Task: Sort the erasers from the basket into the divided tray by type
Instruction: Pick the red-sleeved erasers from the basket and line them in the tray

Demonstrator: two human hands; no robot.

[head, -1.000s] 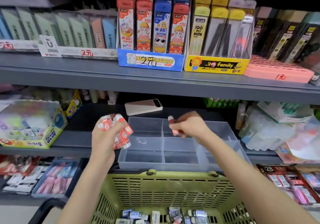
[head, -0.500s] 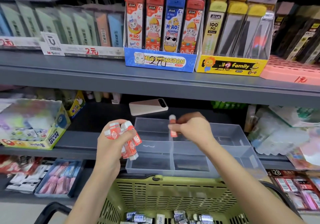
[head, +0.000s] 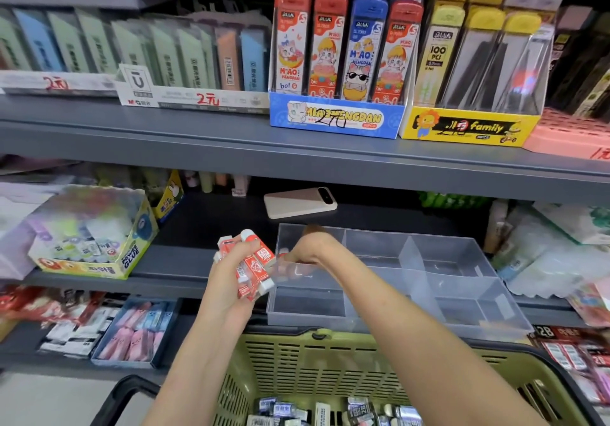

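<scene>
My left hand (head: 227, 283) grips a bunch of red-sleeved erasers (head: 255, 262) just left of the clear divided tray (head: 462, 280) on the lower shelf. My right hand (head: 315, 245) reaches down into the tray's back left compartment. Its fingertips sit low behind the translucent wall and pinch one red eraser (head: 282, 254), which shows only as a blur. The other compartments look bare. Below the tray, the green basket (head: 330, 369) holds several erasers in dark and white sleeves (head: 330, 409).
A beige phone-like device (head: 300, 201) lies behind the tray. A glue display box (head: 92, 244) stands to the left, and plastic-wrapped packs (head: 544, 254) crowd the right. The grey upper shelf (head: 297, 158) carries pencil-lead displays overhead.
My right hand has dropped from above the tray's middle divider down and left into the back left compartment, taking the red eraser with it. My left hand still holds its bunch.
</scene>
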